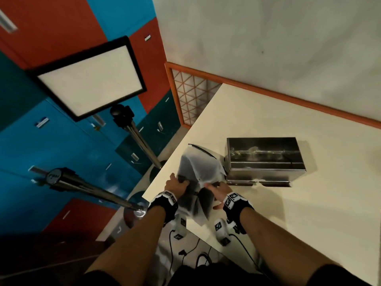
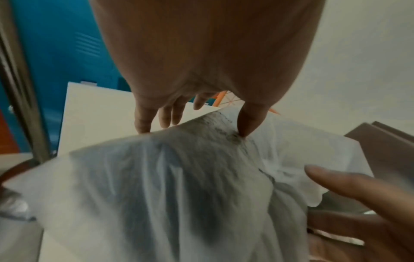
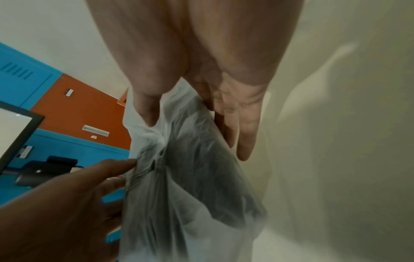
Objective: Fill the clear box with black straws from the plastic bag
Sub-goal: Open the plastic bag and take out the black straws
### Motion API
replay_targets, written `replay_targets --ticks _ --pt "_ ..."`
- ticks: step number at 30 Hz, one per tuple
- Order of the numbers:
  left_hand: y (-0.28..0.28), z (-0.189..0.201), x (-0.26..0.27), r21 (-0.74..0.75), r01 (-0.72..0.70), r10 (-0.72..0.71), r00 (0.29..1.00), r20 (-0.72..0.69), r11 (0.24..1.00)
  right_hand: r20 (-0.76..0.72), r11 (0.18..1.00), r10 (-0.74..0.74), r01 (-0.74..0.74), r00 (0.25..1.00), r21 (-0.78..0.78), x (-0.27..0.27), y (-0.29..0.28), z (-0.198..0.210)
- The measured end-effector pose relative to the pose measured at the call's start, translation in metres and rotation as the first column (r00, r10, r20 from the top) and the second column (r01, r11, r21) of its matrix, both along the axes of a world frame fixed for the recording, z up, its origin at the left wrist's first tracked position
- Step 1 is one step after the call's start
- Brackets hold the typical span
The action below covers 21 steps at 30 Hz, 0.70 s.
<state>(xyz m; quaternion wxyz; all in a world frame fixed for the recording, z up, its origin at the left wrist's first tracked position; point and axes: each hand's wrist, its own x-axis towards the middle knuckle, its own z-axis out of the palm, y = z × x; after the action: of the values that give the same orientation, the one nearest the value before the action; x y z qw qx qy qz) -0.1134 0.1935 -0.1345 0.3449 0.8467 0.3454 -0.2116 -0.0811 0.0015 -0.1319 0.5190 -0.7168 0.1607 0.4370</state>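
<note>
A cloudy plastic bag (image 1: pixel 199 171) stands on the cream table (image 1: pixel 288 213) near its left corner. Black straws (image 1: pixel 206 203) show as dark bundles through the film. My left hand (image 1: pixel 178 182) grips the bag's left side; in the left wrist view the left hand (image 2: pixel 195 131) has its thumb dug into the bag (image 2: pixel 179 195) and fingers behind it. My right hand (image 1: pixel 214 187) holds the right side. The right wrist view shows the right hand (image 3: pixel 197 140) with film between thumb and straight fingers, straws (image 3: pixel 201 159) below. The clear box (image 1: pixel 263 159) sits just right of the bag.
The table's left edge (image 1: pixel 165 168) runs close beside the bag. Off that edge stand a light panel (image 1: pixel 90 79) and metal stand poles (image 1: pixel 142 145), with blue and orange lockers (image 1: pixel 61 141) behind. An orange-framed screen (image 1: pixel 191 96) and a wall bound the far side.
</note>
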Motion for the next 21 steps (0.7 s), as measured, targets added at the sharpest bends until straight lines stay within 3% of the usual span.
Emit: replay_targets --ticks 7,16,21 --pt "-0.017 -0.004 -0.004 -0.198 -0.139 0.154 0.986 0.065 0.970 -0.010 0.999 0.031 -0.030 0.999 0.031 -0.002 0.011 0.008" --pt "-0.023 0.012 -0.017 -0.492 0.023 0.036 0.993 0.110 0.870 0.122 0.999 0.032 -0.033 0.992 0.005 0.003 0.012 0.002" --pt "-0.020 0.027 -0.025 -0.388 0.077 0.041 0.957 0.288 0.919 0.277 0.996 -0.075 0.060 0.958 0.062 0.007 0.009 0.008"
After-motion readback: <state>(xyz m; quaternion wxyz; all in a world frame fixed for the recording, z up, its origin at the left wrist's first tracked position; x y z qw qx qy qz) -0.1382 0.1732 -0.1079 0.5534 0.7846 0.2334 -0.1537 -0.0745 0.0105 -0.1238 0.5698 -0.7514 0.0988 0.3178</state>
